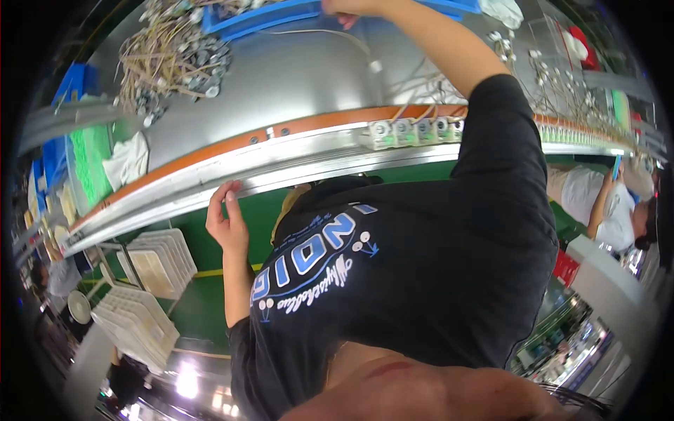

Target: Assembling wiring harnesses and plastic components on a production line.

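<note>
Over the near edge of the workbench, my left hand is raised beside the metal rail, fingers loosely bent and apart, holding nothing I can see. My right arm stretches across the bench to a blue tray of cables. At the tray's front rim is my right hand, cut off by the picture's top edge. Its fingers are curled in, and what they hold, if anything, is hidden. A single pale cable with a white connector lies on the metal top below that hand.
A heap of cables with grey connectors lies at the left. White sockets line the rail, with more cables to the right. White crates stand on the green floor. A person in white is at the far right.
</note>
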`<action>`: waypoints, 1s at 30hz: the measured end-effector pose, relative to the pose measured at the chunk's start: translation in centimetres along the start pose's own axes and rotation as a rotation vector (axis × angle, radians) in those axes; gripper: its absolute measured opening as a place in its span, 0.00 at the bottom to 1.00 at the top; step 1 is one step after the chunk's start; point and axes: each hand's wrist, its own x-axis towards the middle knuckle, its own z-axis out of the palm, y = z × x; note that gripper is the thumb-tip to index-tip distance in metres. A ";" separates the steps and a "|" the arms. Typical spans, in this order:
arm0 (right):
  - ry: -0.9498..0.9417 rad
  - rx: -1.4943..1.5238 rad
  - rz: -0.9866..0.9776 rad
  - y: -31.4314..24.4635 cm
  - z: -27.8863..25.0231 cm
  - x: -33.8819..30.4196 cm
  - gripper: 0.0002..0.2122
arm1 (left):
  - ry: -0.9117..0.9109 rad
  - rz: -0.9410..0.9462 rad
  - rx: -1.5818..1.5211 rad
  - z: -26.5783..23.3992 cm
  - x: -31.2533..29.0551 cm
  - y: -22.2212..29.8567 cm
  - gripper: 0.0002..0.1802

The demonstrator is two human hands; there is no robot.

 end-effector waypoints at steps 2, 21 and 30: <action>-0.145 0.250 0.315 -0.8 0.7 -0.8 0.12 | -0.019 0.012 0.014 -0.5 0.3 0.0 0.09; 0.251 0.483 0.757 -15.7 -0.8 16.6 0.08 | 0.291 -0.032 -0.034 -9.9 -2.6 -7.9 0.08; 0.138 0.497 0.533 -11.4 -17.7 14.8 0.07 | 0.393 -0.166 -0.156 -13.5 -3.1 -9.7 0.08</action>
